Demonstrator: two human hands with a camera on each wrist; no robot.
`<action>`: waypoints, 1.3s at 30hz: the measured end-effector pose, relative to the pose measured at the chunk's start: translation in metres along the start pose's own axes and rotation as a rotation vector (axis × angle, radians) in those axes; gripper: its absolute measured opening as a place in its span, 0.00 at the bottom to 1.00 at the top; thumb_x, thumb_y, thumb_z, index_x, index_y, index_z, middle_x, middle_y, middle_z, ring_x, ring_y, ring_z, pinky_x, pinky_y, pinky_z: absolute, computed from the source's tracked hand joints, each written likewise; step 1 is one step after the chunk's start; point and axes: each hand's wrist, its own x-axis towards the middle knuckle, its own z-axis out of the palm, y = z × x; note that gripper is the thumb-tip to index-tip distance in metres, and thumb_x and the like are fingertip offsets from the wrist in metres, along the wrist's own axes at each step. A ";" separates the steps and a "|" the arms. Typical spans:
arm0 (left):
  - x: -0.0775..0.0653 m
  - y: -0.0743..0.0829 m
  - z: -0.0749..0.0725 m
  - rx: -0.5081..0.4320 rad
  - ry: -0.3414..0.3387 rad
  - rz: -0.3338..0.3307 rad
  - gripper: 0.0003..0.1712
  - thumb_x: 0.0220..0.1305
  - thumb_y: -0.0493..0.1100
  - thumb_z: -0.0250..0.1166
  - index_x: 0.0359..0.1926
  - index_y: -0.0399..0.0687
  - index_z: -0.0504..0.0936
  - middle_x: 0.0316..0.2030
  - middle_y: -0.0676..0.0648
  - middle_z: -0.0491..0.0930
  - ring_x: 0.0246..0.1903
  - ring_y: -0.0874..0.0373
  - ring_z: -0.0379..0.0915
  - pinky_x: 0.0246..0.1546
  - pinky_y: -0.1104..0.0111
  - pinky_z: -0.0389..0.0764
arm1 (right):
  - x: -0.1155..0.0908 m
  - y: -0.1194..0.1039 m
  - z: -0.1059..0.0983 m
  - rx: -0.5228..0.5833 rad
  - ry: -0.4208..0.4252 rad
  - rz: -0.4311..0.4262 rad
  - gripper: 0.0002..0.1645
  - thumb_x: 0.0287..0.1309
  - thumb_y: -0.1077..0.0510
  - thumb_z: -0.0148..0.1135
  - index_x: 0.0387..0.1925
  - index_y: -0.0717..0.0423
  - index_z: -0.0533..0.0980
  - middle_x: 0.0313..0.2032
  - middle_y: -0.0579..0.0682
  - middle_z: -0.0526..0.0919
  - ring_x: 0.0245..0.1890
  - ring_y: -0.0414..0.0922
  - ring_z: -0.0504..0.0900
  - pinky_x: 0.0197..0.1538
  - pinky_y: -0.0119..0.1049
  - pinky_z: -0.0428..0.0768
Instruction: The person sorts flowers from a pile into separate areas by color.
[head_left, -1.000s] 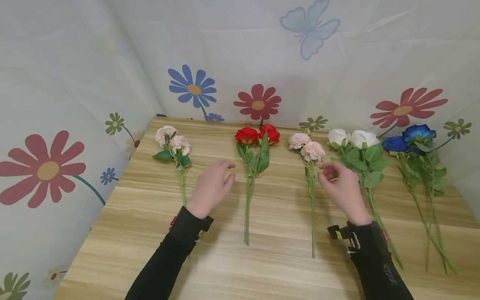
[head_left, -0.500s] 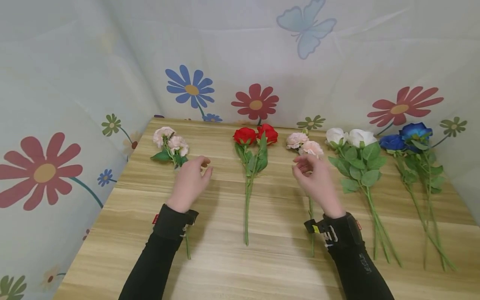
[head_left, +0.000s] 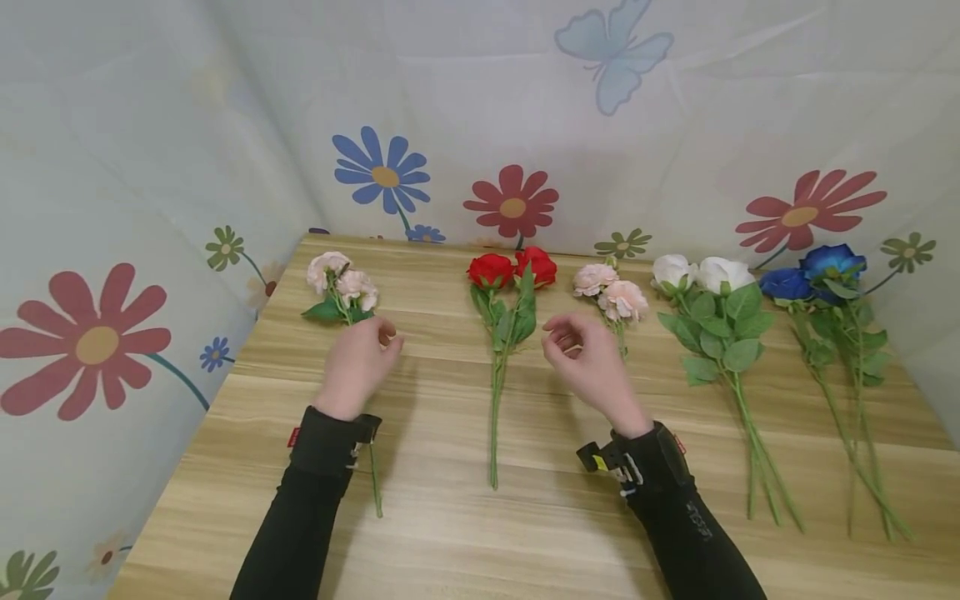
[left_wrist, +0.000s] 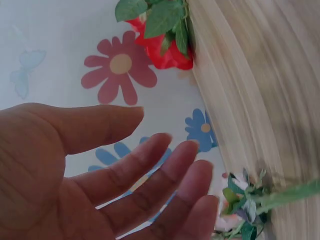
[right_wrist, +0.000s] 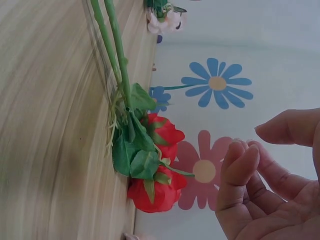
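Note:
In the head view my left hand (head_left: 356,367) hovers over the stem of the left pink flowers (head_left: 341,283), hiding part of it. The left wrist view shows its fingers (left_wrist: 182,165) loosely bent, thumb apart, holding nothing. My right hand (head_left: 588,362) is above the table, between the red roses (head_left: 510,271) and the other pink flowers (head_left: 611,292), covering much of the latter's stem. In the right wrist view its fingers (right_wrist: 235,180) are loosely bent with a gap to the thumb and nothing between them. The red roses lie with green stems toward me.
White roses (head_left: 705,275) with broad leaves lie farther right on the wooden table (head_left: 450,542). Beyond them are blue roses (head_left: 817,275) with crossing stems at the right end. A printed floral cloth (head_left: 450,83) stands behind and at the left of the table.
Both hands have moved left: the left from beside the red roses to over the left pink flowers' stem, the right from near the white roses to beside the red ones. The flowers stay put.

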 end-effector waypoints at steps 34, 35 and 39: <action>0.004 -0.042 -0.018 0.054 -0.291 -0.221 0.32 0.71 0.49 0.61 0.09 0.53 0.63 0.10 0.57 0.55 0.13 0.62 0.52 0.16 0.71 0.56 | 0.000 -0.016 0.047 0.237 -0.111 0.061 0.12 0.64 0.66 0.58 0.47 0.65 0.80 0.39 0.61 0.84 0.36 0.44 0.81 0.38 0.26 0.80; 0.004 -0.043 -0.017 0.051 -0.297 -0.223 0.32 0.71 0.49 0.61 0.09 0.53 0.63 0.10 0.57 0.54 0.13 0.62 0.52 0.16 0.71 0.56 | -0.001 -0.016 0.047 0.235 -0.113 0.058 0.12 0.64 0.66 0.58 0.47 0.65 0.80 0.39 0.61 0.84 0.36 0.44 0.81 0.38 0.27 0.80; 0.006 -0.045 -0.015 0.026 -0.311 -0.236 0.32 0.70 0.48 0.62 0.09 0.53 0.62 0.10 0.57 0.53 0.13 0.63 0.50 0.16 0.72 0.55 | -0.002 -0.016 0.049 0.228 -0.125 0.056 0.12 0.64 0.66 0.58 0.47 0.65 0.80 0.39 0.60 0.84 0.36 0.45 0.81 0.38 0.28 0.81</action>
